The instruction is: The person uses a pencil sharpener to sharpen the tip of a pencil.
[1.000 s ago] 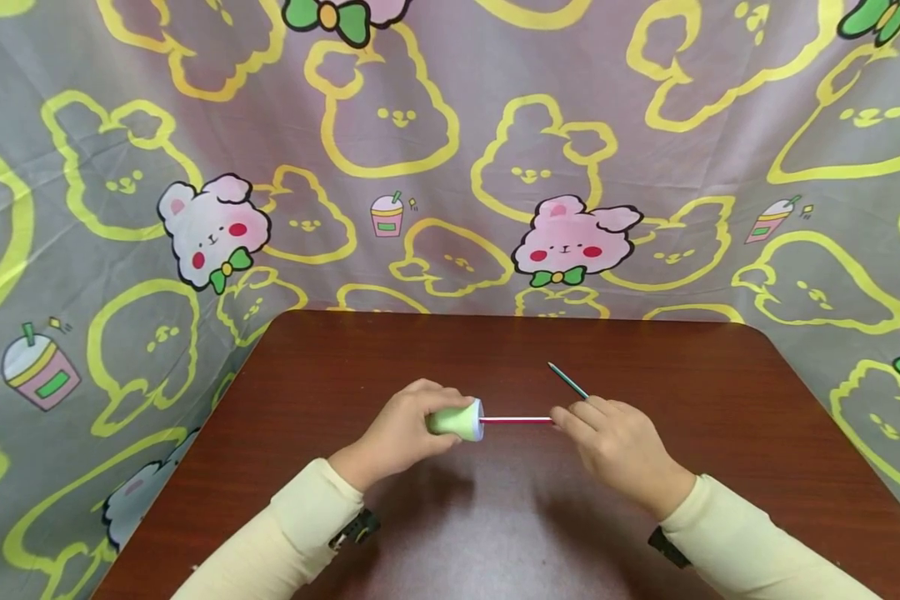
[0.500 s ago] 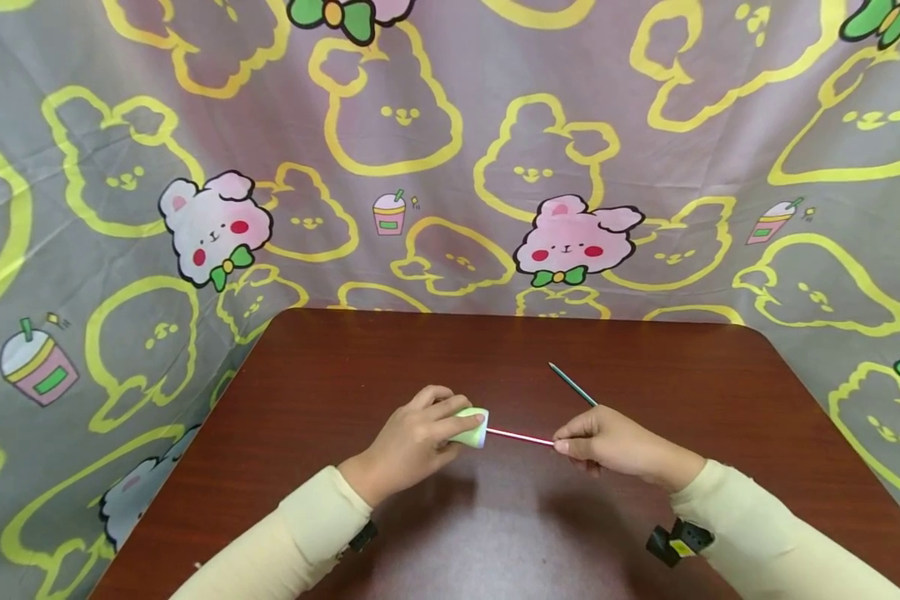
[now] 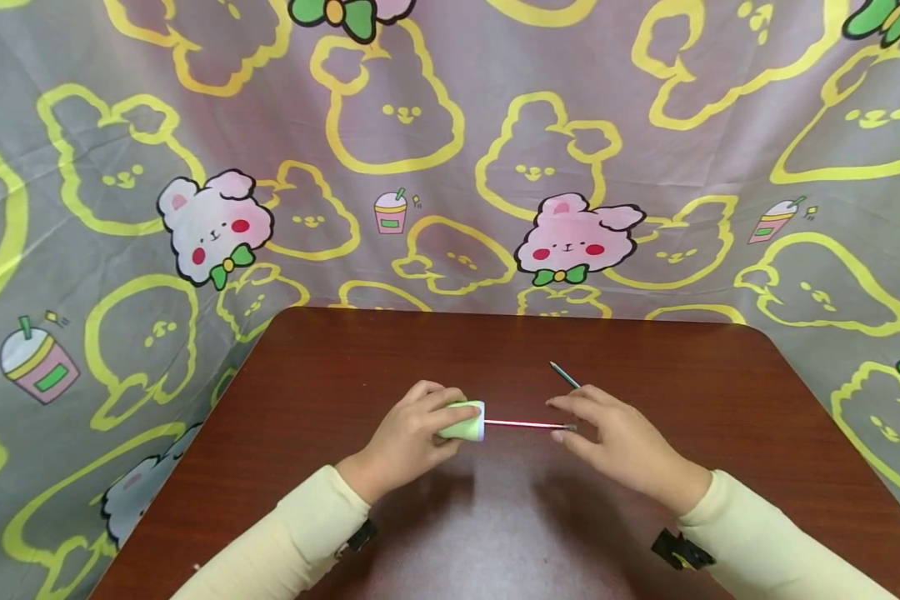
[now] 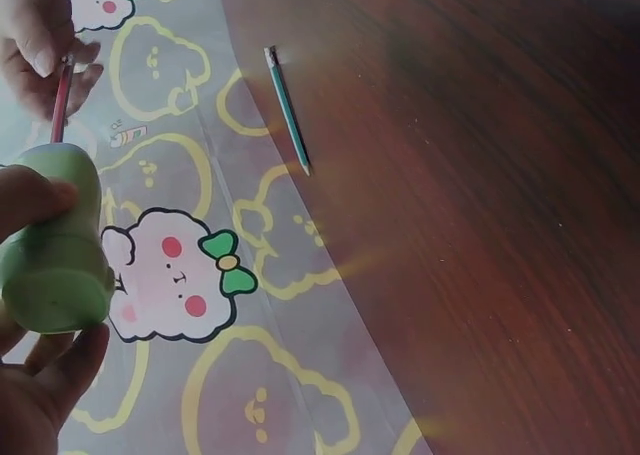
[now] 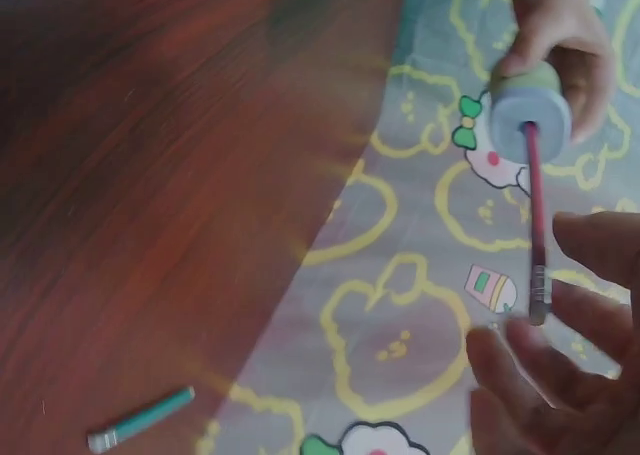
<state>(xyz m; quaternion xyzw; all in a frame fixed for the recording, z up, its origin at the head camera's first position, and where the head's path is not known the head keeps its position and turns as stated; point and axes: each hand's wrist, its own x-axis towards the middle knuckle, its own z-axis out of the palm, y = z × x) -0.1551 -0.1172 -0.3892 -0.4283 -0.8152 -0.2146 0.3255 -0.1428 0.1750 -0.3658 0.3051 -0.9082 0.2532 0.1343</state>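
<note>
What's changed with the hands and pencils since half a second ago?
The right hand has spread open from its pinch on the red pencil, baring the end; any remaining touch is unclear. The left hand still grips the green cylinder; the teal pencil stays on the table.

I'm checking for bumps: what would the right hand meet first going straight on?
Likely the red pencil, its end pointing at the right hand; whether they touch is unclear.

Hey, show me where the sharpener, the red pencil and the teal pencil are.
Sharpener (image 4: pixel 68 245), left wrist view, on its pale green body.
Red pencil (image 5: pixel 535 215), right wrist view, on its exposed shaft.
Teal pencil (image 4: pixel 289 115), left wrist view, mid-shaft.
</note>
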